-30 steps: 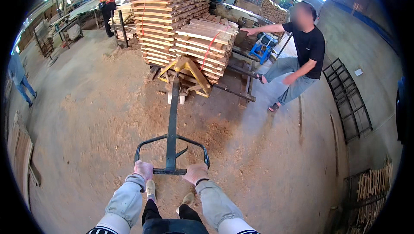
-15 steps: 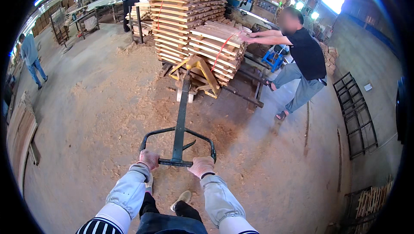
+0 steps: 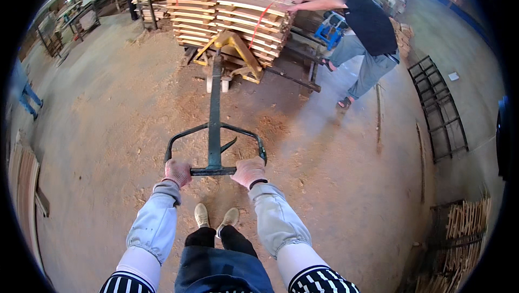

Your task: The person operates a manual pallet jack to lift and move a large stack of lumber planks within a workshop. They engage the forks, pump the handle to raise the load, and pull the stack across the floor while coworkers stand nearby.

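Observation:
Both my hands wear pinkish work gloves and grip the lower bar of a dark, loop-shaped pallet jack handle [image 3: 214, 114]. My left hand [image 3: 178, 172] is closed at the bar's left corner, and my right hand [image 3: 250, 172] is wrapped round its right end. A small lever [image 3: 228, 145] sits inside the loop. The handle rises away from me to the yellow pallet jack body [image 3: 238, 51], which stands against a stack of wooden boards [image 3: 251, 20] with a red strap. A co-worker [image 3: 370, 22] in a dark shirt leans with both arms stretched to that stack's right side.
A taller board stack [image 3: 192, 14] adjoins at the left. Wood shavings litter the concrete floor [image 3: 124, 131]. A black metal frame [image 3: 439, 109] lies at the right; boards [image 3: 24, 179] rest at the far left. Wood strips [image 3: 465, 220] are at lower right. Another person [image 3: 27, 90] is at the left edge.
My view has tipped downward, so the stacks and handle appear higher. My feet now show side by side; before, one was partly behind my left arm. Both hands keep their grip.

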Motion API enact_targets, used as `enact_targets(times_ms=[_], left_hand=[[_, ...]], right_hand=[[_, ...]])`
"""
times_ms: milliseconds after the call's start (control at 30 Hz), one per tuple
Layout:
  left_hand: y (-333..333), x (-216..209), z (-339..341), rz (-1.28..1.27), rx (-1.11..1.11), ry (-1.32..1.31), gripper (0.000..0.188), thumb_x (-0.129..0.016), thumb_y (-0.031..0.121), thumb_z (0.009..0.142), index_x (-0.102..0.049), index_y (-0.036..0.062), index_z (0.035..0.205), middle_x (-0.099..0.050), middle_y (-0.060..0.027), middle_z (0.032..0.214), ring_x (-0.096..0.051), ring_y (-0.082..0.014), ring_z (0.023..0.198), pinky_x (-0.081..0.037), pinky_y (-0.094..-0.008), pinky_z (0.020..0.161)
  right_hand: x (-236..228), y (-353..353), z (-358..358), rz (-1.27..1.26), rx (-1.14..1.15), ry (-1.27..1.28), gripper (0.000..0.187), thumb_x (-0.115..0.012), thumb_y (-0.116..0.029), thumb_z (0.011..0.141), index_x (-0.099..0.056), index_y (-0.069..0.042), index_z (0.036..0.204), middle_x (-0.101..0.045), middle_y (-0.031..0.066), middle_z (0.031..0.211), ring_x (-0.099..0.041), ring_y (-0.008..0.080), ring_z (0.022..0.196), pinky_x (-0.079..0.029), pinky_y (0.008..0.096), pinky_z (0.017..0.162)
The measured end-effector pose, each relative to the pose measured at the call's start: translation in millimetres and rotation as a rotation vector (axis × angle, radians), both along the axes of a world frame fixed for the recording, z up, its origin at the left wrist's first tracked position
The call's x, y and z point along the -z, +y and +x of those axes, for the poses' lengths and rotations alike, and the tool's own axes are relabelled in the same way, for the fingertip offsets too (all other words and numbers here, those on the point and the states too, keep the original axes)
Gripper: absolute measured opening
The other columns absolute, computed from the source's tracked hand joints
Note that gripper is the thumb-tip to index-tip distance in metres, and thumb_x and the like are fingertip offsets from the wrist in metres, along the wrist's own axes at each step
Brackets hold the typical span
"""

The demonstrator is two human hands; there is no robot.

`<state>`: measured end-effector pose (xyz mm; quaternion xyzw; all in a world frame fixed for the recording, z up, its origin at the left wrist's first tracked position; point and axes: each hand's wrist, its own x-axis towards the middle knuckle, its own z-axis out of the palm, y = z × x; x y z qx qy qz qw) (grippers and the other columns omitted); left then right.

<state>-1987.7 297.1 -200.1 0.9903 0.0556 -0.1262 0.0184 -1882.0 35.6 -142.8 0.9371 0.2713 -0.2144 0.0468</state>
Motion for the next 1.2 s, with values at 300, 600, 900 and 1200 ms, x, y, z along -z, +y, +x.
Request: enact_targets(times_ms=[300, 600, 900, 1200], left_hand=[[17, -22, 1, -0.002, 0.005, 0.122, 0.016, -0.066, 0.024, 0.078, -0.077, 0.0217, 0.089, -0.074, -0.0058, 0.081, -0.072, -0.0295, 0.084, -0.052, -0.0417, 0.081], [24, -37, -11, -0.006, 0.020, 0.190, 0.011, -0.066, 0.027, 0.077, -0.073, 0.0201, 0.083, -0.071, -0.0057, 0.078, -0.070, -0.0304, 0.083, -0.049, -0.0425, 0.082], [16, -75, -43, -0.037, 0.035, 0.125, 0.011, -0.071, 0.025, 0.070, -0.077, 0.0216, 0.079, -0.075, -0.0070, 0.079, -0.074, -0.0279, 0.080, -0.050, -0.0427, 0.074], [-5, -118, -57, 0.005, 0.022, 0.295, 0.012, -0.068, 0.025, 0.074, -0.075, 0.0206, 0.082, -0.075, -0.0054, 0.084, -0.073, -0.0281, 0.083, -0.050, -0.0433, 0.076]], right_hand=[[-17, 20, -14, -0.004, 0.049, -0.017, 0.054, -0.066, -0.061, 0.085, -0.077, -0.016, 0.112, -0.077, 0.0115, 0.110, -0.072, 0.0282, 0.108, -0.048, 0.0451, 0.093], [-57, 30, -23, -0.083, 0.049, 0.075, 0.052, -0.068, -0.059, 0.085, -0.077, -0.015, 0.111, -0.077, 0.0103, 0.110, -0.072, 0.0284, 0.107, -0.052, 0.0432, 0.091], [-100, 21, -36, -0.136, -0.022, 0.223, 0.054, -0.061, -0.058, 0.086, -0.078, -0.015, 0.114, -0.076, 0.0103, 0.116, -0.071, 0.0276, 0.112, -0.054, 0.0436, 0.092], [-117, -6, -39, -0.088, -0.042, 0.281, 0.048, -0.062, -0.050, 0.084, -0.079, -0.012, 0.108, -0.077, 0.0129, 0.107, -0.073, 0.0316, 0.105, -0.055, 0.0450, 0.089]])
